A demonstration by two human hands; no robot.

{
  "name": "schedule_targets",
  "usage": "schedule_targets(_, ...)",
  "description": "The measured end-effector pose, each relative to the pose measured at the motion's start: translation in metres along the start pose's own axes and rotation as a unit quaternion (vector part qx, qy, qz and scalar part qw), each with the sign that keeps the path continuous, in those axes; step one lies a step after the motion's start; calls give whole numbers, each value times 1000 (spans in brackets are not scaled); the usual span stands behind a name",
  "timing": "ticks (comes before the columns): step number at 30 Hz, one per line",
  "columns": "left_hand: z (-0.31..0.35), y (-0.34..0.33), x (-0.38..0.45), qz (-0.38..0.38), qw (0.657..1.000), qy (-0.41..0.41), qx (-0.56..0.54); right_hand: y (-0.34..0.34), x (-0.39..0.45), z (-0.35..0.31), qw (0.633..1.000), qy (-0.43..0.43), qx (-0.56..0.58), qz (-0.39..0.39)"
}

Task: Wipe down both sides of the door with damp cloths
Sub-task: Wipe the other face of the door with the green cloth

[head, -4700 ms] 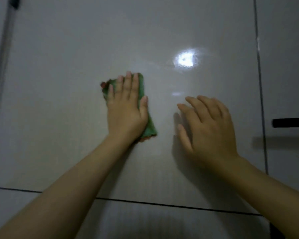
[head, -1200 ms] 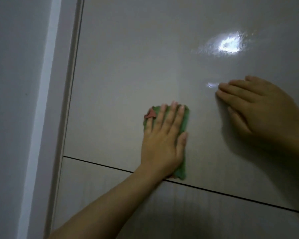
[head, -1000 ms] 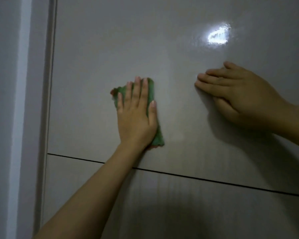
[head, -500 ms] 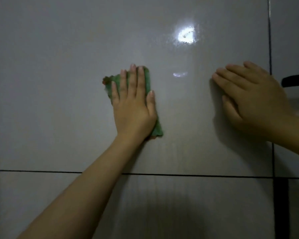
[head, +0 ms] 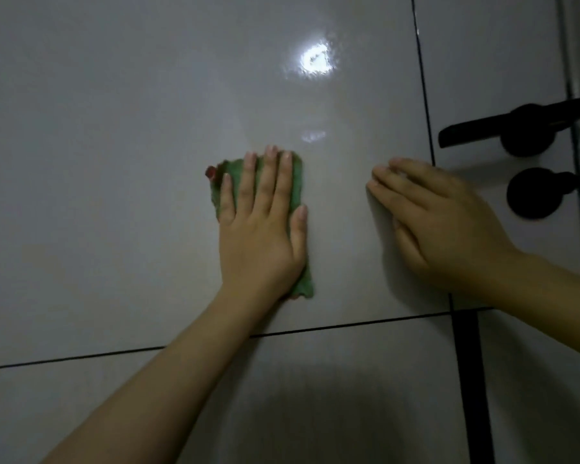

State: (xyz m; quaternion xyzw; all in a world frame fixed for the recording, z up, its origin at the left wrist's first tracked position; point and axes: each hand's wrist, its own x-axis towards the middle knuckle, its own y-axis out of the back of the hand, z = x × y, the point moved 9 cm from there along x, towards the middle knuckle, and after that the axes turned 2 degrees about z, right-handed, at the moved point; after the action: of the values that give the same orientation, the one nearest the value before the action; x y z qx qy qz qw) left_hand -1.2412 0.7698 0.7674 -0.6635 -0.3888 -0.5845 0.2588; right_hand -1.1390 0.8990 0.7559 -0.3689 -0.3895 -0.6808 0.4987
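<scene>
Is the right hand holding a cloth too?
No, the right hand rests bare and flat on the door; only the left hand presses the green cloth.

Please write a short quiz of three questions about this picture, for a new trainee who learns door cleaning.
1. True or false: the left hand presses a green cloth flat on the door.
2. What does the right hand hold?
3. The black handle is on which side of the picture: A left, B right?

Key:
1. True.
2. Nothing; its straight fingers rest on the door.
3. B.
</scene>
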Motion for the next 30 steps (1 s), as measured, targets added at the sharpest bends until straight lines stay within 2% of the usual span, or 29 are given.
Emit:
schedule_targets(1, 16, -5, -10, -6, 1000, -22, -7, -1, -7, 2, 1000, -4, 5, 0)
schedule_targets(3, 58, -16, -50, -45, 990, -132, -14, -1, -22, 7, 1000, -20, 20, -8)
schedule_targets(5, 82, -19, -94, -91, 964, -251, -1, 0, -39, 12, 999, -38, 28, -23)
schedule_targets(7, 79, -18, -100, -108, 941, -321, 4, 0, -59, 16, 997, -52, 27, -41)
schedule_targets(9, 70, -14, -70, -95, 949, -302, -4, -1, -77, 21, 996, -61, 22, -54)
schedule_targets(12, 60, -10, -3, -28, 989, -148, -10, 3, -94, 33, 995, -87, 14, -39)
schedule_targets(14, 75, -14, 4, -14, 996, -82, -20, 6, -102, 38, 993, -112, 13, -14)
schedule_targets(16, 112, -24, -22, -42, 990, -130, -40, 12, -109, 45, 988, -153, 17, 13)
schedule_targets(18, 146, -31, -67, -90, 968, -234, -28, 18, -118, 49, 982, -188, 14, 26)
schedule_targets(21, 155, -32, -86, -116, 937, -329, -2, 22, -135, 56, 971, -238, 9, -6)
schedule_targets(23, 152, -30, -65, -101, 940, -326, -15, 17, -148, 59, 964, -264, 23, -33)
schedule_targets(27, 155, -33, -27, -63, 975, -212, -30, 13, -174, 60, 952, -300, 54, -31)
schedule_targets(28, 165, -37, -36, -71, 972, -224, -31, 14, -182, 60, 945, -322, 61, -15)
schedule_targets(30, 196, -46, -73, -112, 941, -319, -30, 16, -202, 57, 926, -371, 71, 9)
